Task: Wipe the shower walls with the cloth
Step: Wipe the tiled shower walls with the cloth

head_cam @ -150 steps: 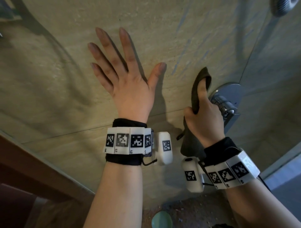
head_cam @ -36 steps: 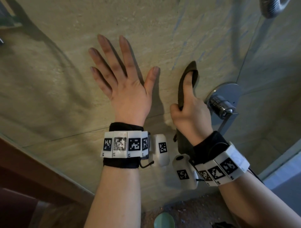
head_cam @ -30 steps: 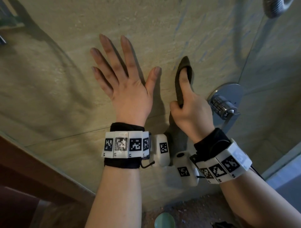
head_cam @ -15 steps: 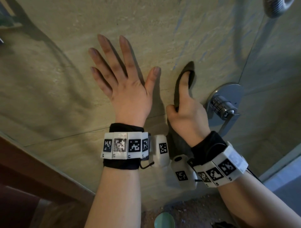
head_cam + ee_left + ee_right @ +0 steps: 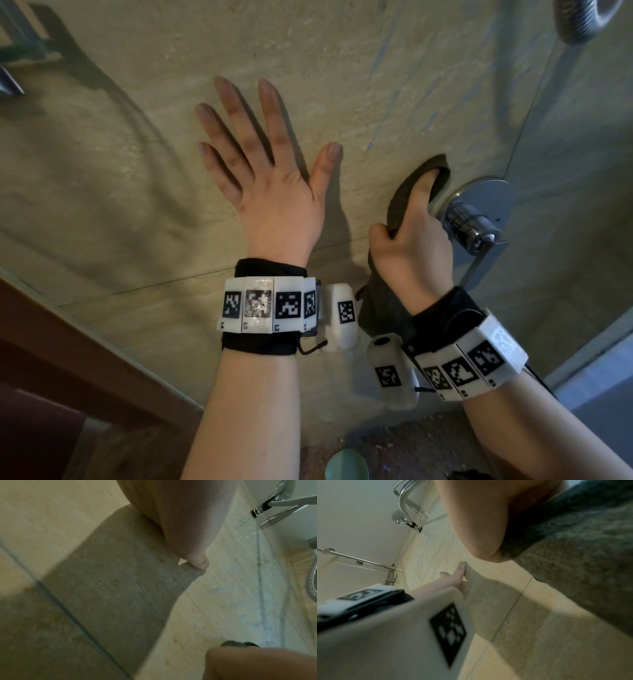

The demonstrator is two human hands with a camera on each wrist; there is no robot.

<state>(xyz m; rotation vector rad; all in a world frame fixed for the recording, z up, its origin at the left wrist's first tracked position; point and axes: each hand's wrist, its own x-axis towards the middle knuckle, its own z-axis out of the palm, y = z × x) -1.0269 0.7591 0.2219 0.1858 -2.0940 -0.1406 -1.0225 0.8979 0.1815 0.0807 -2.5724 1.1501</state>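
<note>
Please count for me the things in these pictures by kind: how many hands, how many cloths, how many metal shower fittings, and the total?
Hands: 2, the left hand flat on the wall and the right hand gripping the cloth.
Cloths: 1, the dark cloth.
Metal fittings: 2, the valve handle and the shower hose.
Total: 5.

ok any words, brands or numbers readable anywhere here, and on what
No readable words, brands or numbers in any view.
Left wristband: black-and-white square code markers only; tiny marks under them too small to read.
Right wristband: the same.
Shower valve and shower wall: no lettering visible.
</note>
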